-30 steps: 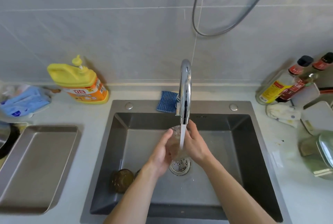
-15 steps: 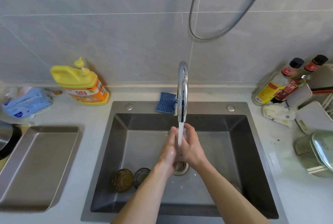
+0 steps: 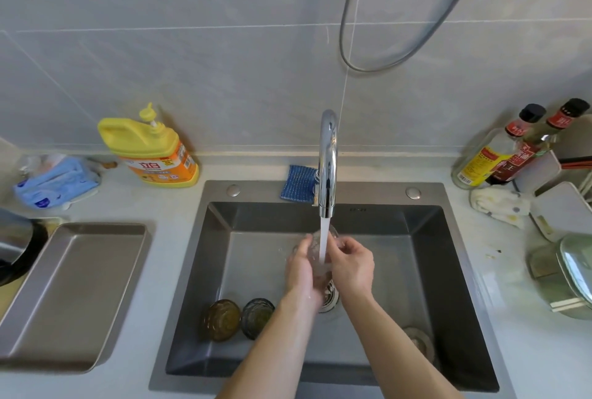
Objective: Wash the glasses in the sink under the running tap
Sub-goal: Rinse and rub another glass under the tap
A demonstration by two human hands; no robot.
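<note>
Pouring from the curved chrome tap (image 3: 328,167), a stream of water is falling onto the clear drinking glass (image 3: 313,254), which is being held just above the round drain strainer (image 3: 329,300) in the middle of the dark grey steel sink (image 3: 256,264). The left hand (image 3: 301,273) is wrapping its grip round the glass's left side, and the right hand (image 3: 352,267) is clamping its grip on the right side, its fingers curling in near the rim. Two more glasses are sitting on the sink floor towards the front left corner, just beside each other: a ribbed amber glass (image 3: 221,320) and, to its right, a smoky grey glass (image 3: 257,318). On the pale worktop (image 3: 166,206), a yellow and orange detergent bottle (image 3: 153,155) is standing behind the sink's left corner, a blue scouring cloth (image 3: 296,183) is lying at the tap's base, and a shallow steel tray (image 3: 73,289) is resting to the left.
</note>
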